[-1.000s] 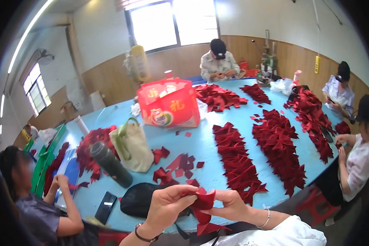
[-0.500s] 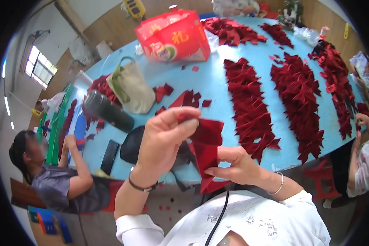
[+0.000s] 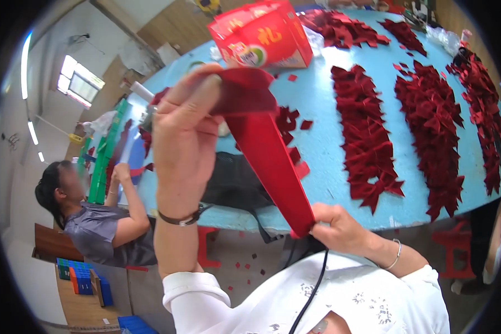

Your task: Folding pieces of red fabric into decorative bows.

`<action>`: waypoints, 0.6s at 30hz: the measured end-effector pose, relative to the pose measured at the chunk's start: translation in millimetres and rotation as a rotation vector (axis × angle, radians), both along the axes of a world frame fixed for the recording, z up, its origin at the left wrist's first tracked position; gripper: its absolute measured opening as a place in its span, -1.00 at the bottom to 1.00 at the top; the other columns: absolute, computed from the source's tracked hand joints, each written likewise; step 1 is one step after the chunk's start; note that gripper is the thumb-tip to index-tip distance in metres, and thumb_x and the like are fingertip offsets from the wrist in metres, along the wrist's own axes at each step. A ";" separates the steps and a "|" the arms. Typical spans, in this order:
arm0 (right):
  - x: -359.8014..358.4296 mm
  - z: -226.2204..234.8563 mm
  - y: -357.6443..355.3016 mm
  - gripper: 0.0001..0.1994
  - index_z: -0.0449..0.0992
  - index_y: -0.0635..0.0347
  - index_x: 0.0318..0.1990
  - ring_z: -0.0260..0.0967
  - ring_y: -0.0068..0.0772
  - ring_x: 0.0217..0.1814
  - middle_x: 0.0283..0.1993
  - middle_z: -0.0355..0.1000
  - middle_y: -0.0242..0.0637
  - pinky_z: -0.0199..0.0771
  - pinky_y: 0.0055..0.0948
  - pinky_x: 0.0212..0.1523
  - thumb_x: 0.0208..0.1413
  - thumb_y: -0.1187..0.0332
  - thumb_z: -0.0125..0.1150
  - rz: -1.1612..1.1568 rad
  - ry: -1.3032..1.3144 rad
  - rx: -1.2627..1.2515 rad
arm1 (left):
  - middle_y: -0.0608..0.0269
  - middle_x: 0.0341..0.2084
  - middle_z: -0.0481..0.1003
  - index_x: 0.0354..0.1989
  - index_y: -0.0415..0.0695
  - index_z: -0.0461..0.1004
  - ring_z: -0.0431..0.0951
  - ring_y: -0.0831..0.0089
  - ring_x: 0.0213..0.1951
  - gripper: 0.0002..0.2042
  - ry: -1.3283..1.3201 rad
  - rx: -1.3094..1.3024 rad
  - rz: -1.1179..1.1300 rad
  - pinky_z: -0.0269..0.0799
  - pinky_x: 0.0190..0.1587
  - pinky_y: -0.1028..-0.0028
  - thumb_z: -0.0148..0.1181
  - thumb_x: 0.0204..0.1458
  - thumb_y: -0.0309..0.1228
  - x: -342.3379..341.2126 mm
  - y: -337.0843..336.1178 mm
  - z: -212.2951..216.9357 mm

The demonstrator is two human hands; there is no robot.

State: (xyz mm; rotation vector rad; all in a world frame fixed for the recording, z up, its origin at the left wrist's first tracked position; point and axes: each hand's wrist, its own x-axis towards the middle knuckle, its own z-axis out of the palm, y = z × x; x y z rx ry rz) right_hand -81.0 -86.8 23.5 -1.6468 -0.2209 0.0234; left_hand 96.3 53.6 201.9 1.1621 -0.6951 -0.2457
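A red velvet ribbon (image 3: 270,167) is pulled taut on a slant between my two hands, above the table's near edge. My left hand (image 3: 185,128), raised high, pinches the folded upper end between thumb and fingers, and a wide loop of ribbon stands out to its right. Lower down, close to my white top, my right hand (image 3: 342,228) grips the other end, its thumb toward the ribbon. Beyond the right hand lie rows of dark red velvet bows, one nearest row (image 3: 364,133) and another (image 3: 431,133) beside it.
A light blue table (image 3: 328,183) holds a red gift box (image 3: 261,39), a black bag (image 3: 231,181), red scraps (image 3: 286,119) and a far pile of red velvet pieces (image 3: 345,29). Someone (image 3: 100,228) sits at the left by a green rail (image 3: 108,156). A black cable (image 3: 314,286) hangs before my chest.
My left hand has risen to the left and my right hand has moved slightly right, so the ribbon, earlier bunched between them, is stretched out long. The view has shifted.
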 end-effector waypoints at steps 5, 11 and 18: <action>5.6 19.8 -5.1 -0.62 0.43 0.33 -0.05 0.36 -0.40 0.03 -0.10 0.45 -0.19 0.32 -0.44 0.08 -0.11 0.69 0.05 -0.060 -0.217 -0.150 | 0.35 -0.41 0.51 -0.12 -0.28 0.49 0.48 0.69 -0.39 -0.80 0.145 0.059 -0.076 0.35 -0.40 0.72 0.14 0.07 -0.55 -21.4 6.4 -17.8; 27.4 33.6 -27.3 -0.59 0.35 0.39 0.04 0.35 -0.40 0.06 -0.01 0.42 -0.16 0.33 -0.37 0.12 -0.02 0.60 0.22 -0.126 -0.199 0.389 | 0.34 -0.41 0.51 -0.12 -0.29 0.48 0.47 0.69 -0.37 -0.78 0.245 0.175 -0.323 0.37 -0.33 0.72 0.19 0.04 -0.57 -37.2 12.1 -50.8; 28.9 15.4 -14.0 -0.66 0.45 0.38 -0.03 0.44 -0.47 -0.11 -0.12 0.49 -0.19 0.46 -0.50 -0.05 -0.01 0.57 0.26 -0.189 -0.105 0.579 | 0.29 -0.39 0.53 -0.10 -0.31 0.46 0.50 0.66 -0.33 -0.77 0.285 0.181 -0.270 0.40 -0.23 0.68 0.18 0.07 -0.53 -46.0 2.1 -89.2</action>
